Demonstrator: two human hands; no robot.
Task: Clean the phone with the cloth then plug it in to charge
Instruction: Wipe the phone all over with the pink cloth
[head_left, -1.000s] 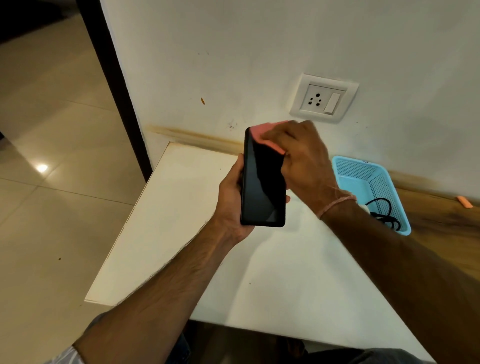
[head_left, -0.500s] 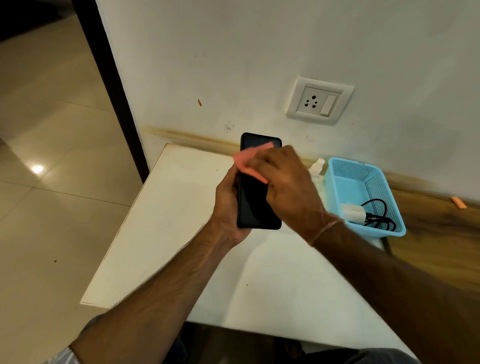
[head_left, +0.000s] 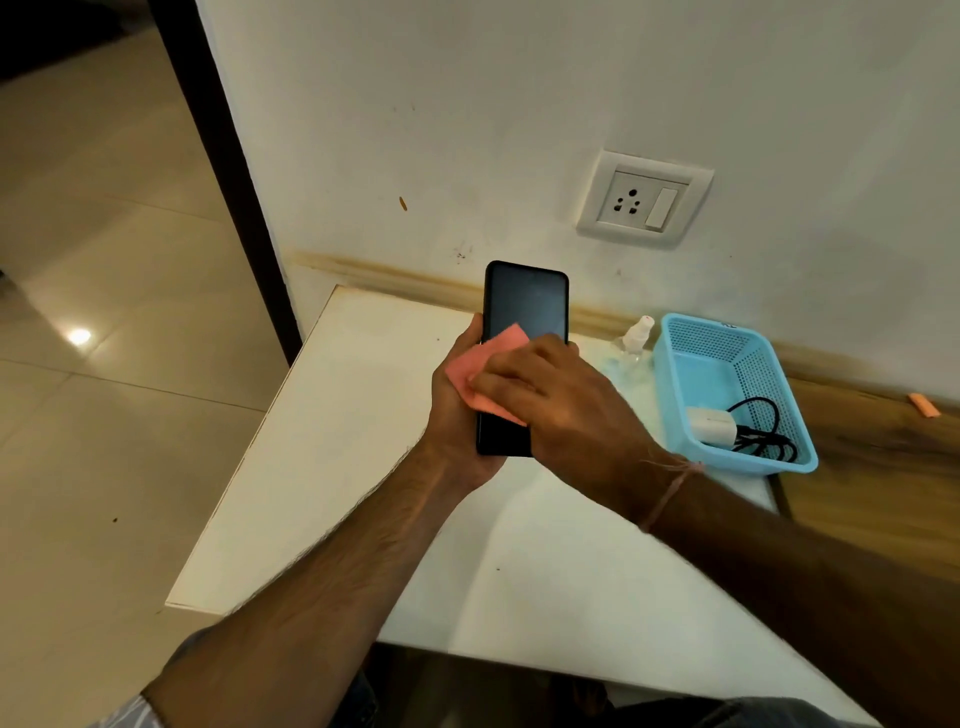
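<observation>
A black phone (head_left: 525, 304) stands upright above the white table, screen toward me. My left hand (head_left: 456, 415) grips its lower half from behind and the left side. My right hand (head_left: 550, 400) presses a pink cloth (head_left: 485, 364) against the lower part of the screen, fingers curled over it. The cloth hides the middle of the screen. A white charger (head_left: 710, 426) with a black cable (head_left: 763, 431) lies in a light blue basket (head_left: 680, 400) to the right. A white wall socket (head_left: 644, 200) with a switch sits above.
A small clear spray bottle (head_left: 635, 338) stands between the phone and the basket, against the wall. The white table (head_left: 332, 467) ends at a dark door frame (head_left: 228, 171) on the left. A wooden surface (head_left: 872, 467) lies to the right, with a small orange item (head_left: 923, 404) on it.
My right hand has slid the cloth from the top of the phone down to its lower half. The top of the screen now shows bare.
</observation>
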